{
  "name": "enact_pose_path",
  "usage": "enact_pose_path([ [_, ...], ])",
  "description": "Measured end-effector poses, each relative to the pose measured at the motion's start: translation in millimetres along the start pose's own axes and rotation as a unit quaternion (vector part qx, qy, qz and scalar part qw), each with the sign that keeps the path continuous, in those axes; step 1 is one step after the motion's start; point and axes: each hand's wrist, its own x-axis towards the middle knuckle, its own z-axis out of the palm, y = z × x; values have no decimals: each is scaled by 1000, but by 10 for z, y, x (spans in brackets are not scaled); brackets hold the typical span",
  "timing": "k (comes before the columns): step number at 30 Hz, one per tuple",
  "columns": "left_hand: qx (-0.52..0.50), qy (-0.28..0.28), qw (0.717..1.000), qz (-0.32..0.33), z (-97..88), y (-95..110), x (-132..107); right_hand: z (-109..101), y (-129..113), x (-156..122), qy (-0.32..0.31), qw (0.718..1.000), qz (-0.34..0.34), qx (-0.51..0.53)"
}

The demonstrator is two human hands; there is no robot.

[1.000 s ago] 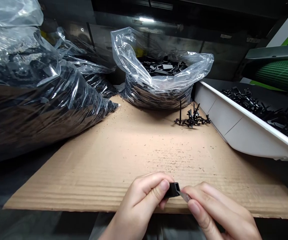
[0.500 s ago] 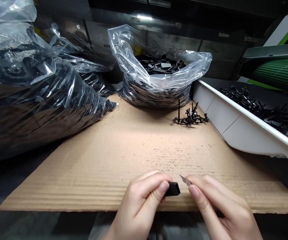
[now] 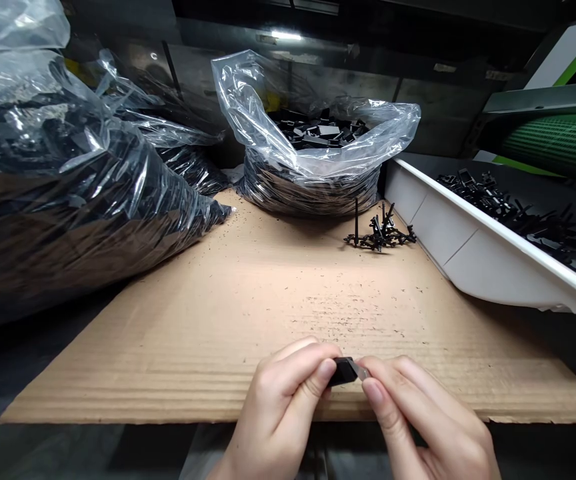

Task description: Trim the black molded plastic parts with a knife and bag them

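My left hand [image 3: 278, 407] pinches a small black plastic part [image 3: 343, 371] between thumb and fingers, low over the front edge of the cardboard sheet [image 3: 248, 300]. My right hand [image 3: 428, 427] is closed on a small metal blade [image 3: 361, 371], whose tip touches the right side of the black part. Both hands meet at the bottom middle of the view.
An open clear bag of black parts [image 3: 313, 160] stands at the back. Large filled bags [image 3: 68, 173] lie on the left. A little heap of black sprue pieces [image 3: 381, 233] sits beside a white tray [image 3: 488, 260] holding more black pieces at the right.
Half a second ago the blade was lifted clear of the part; now my right hand has brought its tip back against the part. My left hand stayed almost still.
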Motion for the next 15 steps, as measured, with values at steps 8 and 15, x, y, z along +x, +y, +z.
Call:
enact_pose_path([
  [8,-45,-21,997,-54,-14,19,-46,-134,104,53,-77,991,102,31],
  [15,-169,-97,965,-177,-56,21,11,-176,-60,232,-167,899,277,296],
])
